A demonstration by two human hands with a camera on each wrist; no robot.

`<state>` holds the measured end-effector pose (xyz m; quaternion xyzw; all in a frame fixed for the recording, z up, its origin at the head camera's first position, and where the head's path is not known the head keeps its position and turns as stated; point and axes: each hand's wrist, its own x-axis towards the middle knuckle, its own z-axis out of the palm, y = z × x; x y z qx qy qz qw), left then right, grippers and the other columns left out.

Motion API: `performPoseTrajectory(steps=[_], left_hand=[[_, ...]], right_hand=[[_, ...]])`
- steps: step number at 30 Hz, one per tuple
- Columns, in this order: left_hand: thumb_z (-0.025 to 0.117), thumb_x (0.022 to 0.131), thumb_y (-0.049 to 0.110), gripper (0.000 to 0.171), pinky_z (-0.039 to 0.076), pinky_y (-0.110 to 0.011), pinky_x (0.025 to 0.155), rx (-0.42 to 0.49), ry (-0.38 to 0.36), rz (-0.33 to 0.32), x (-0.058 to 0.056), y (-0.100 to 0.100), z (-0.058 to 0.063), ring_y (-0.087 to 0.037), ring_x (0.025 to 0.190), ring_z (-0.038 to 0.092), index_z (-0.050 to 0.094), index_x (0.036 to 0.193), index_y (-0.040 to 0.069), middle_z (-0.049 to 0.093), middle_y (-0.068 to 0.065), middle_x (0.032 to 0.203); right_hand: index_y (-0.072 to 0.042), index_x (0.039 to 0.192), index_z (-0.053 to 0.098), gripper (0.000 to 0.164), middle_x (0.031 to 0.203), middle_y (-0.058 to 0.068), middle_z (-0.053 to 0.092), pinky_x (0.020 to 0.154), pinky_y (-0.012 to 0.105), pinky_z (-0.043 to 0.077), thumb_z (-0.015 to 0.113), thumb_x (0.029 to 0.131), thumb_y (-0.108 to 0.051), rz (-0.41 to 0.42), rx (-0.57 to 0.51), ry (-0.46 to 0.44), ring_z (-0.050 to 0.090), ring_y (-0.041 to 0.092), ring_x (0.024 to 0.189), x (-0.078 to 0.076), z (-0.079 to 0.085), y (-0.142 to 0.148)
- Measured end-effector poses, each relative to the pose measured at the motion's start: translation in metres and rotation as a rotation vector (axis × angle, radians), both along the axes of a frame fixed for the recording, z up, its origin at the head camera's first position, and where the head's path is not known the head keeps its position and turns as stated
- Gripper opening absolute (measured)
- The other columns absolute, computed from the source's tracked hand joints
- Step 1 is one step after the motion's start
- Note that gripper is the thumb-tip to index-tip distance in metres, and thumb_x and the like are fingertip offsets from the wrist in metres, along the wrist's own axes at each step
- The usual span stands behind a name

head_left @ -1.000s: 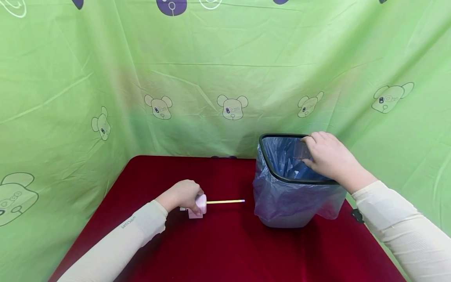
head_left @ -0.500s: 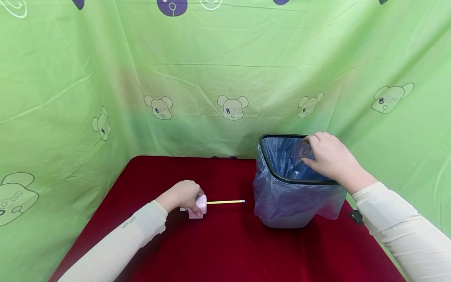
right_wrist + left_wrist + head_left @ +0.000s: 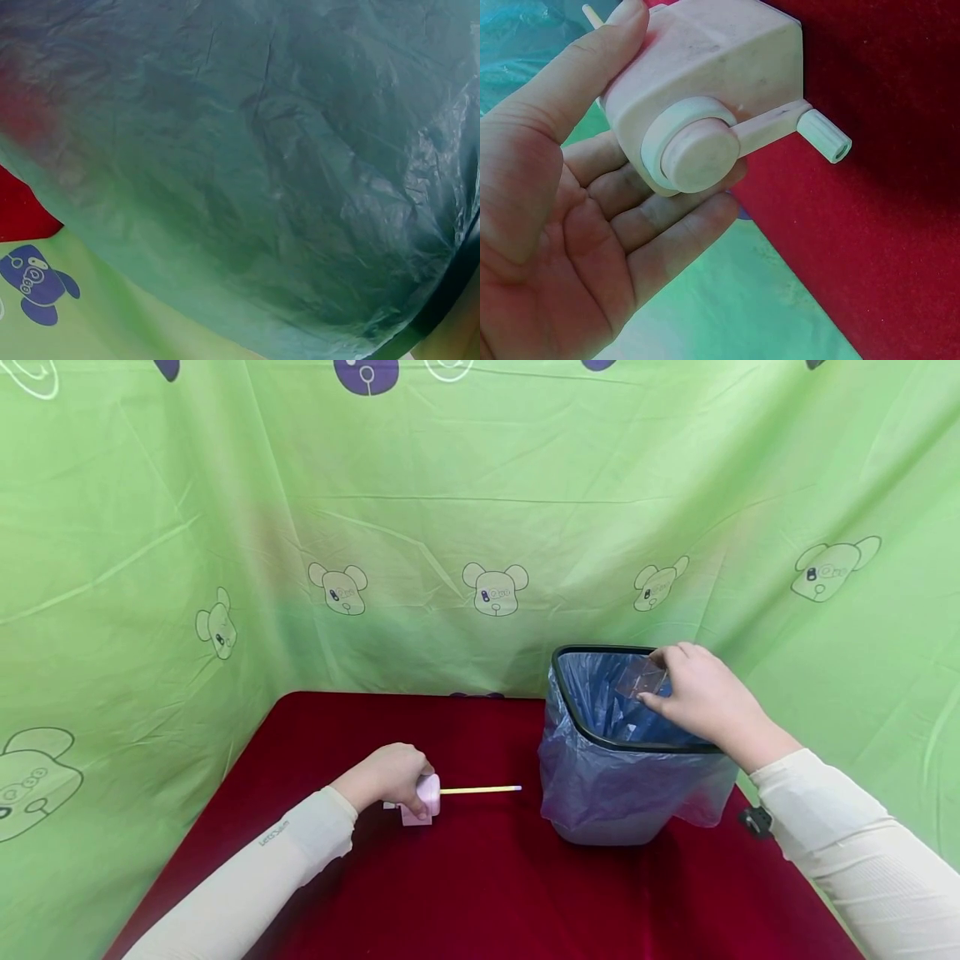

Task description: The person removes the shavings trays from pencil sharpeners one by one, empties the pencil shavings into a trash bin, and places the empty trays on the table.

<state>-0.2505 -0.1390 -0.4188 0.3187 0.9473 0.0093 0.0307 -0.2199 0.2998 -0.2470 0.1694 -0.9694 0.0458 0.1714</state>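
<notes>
Gripping loosely, the left hand [image 3: 390, 770] likely steadies the sharpener [image 3: 727, 75]; the right hand [image 3: 705, 693] pinches a clear tray [image 3: 639, 678] over the bin [image 3: 611, 835], presumably against mess.

In the head view, the left forearm [image 3: 258, 870] slants in from 8 o'clock, the left hand [image 3: 393, 775] gripping at 7; the right forearm [image 3: 855, 839] slants from 4, the right hand [image 3: 701, 692] pinching at 3.

left sleeve [image 3: 247, 878]: "Lets", remainder unclear | green curtain [image 3: 420, 468], bear prints [image 3: 495, 592]: lettering illegible
</notes>
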Motion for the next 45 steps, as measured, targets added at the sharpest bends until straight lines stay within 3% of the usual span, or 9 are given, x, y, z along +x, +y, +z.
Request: performPoseTrajectory(steps=[17, 21, 30, 35, 41, 45], left_hand=[[0.093, 0.061, 0.053, 0.049, 0.050, -0.031, 0.074, 0.000, -0.005, 0.010, -0.0013, 0.0017, -0.0005, -0.007, 0.076, 0.055, 0.081, 0.098, 0.024, 0.065, 0.016, 0.077], [0.093, 0.062, 0.053, 0.044, 0.049, -0.030, 0.071, 0.005, -0.006, -0.006, -0.0019, 0.0005, -0.0022, -0.007, 0.072, 0.053, 0.079, 0.092, 0.024, 0.064, 0.016, 0.075], [0.092, 0.062, 0.054, 0.049, 0.050, -0.030, 0.073, 0.001, -0.003, -0.006, -0.0023, -0.0001, -0.0019, -0.007, 0.073, 0.053, 0.080, 0.097, 0.022, 0.064, 0.017, 0.076], [0.093, 0.062, 0.053, 0.043, 0.049, -0.030, 0.071, 0.001, -0.002, -0.010, -0.0018, 0.0004, -0.0012, -0.007, 0.071, 0.053, 0.077, 0.089, 0.024, 0.061, 0.017, 0.073], [0.093, 0.062, 0.053, 0.046, 0.049, -0.029, 0.072, 0.004, -0.008, 0.001, -0.0013, 0.0001, -0.0017, -0.006, 0.073, 0.053, 0.079, 0.095, 0.023, 0.062, 0.017, 0.074], [0.093, 0.062, 0.053, 0.042, 0.049, -0.029, 0.070, 0.006, 0.001, -0.011, -0.0013, -0.0002, -0.0016, -0.006, 0.071, 0.052, 0.077, 0.088, 0.024, 0.061, 0.017, 0.071]], right_hand=[[0.011, 0.129, 0.057, 0.060, 0.122, 0.029, 0.061, 0.096, 0.061, 0.046, 0.075, 0.091, -0.033, -0.035, -0.145, -0.121, 0.058, 0.044, 0.113, -0.0012, 0.0006, 0.0008], [0.010, 0.133, 0.054, 0.065, 0.125, 0.029, 0.060, 0.097, 0.061, 0.045, 0.074, 0.092, -0.036, -0.049, -0.183, -0.147, 0.057, 0.045, 0.117, 0.0007, -0.0003, 0.0023], [0.005, 0.133, 0.056, 0.066, 0.126, 0.026, 0.062, 0.097, 0.059, 0.046, 0.072, 0.093, -0.045, -0.079, -0.275, -0.169, 0.058, 0.042, 0.117, 0.0040, 0.0016, -0.0007], [0.004, 0.132, 0.057, 0.069, 0.125, 0.024, 0.063, 0.097, 0.058, 0.046, 0.073, 0.092, -0.048, -0.080, -0.303, -0.159, 0.059, 0.040, 0.116, 0.0049, 0.0015, -0.0034], [0.003, 0.133, 0.057, 0.070, 0.125, 0.023, 0.064, 0.098, 0.056, 0.046, 0.072, 0.091, -0.052, -0.093, -0.339, -0.175, 0.060, 0.039, 0.116, 0.0042, -0.0006, -0.0047], [0.001, 0.134, 0.056, 0.071, 0.126, 0.022, 0.064, 0.098, 0.056, 0.046, 0.070, 0.092, -0.054, -0.102, -0.378, -0.190, 0.060, 0.039, 0.117, 0.0063, -0.0004, -0.0060]])
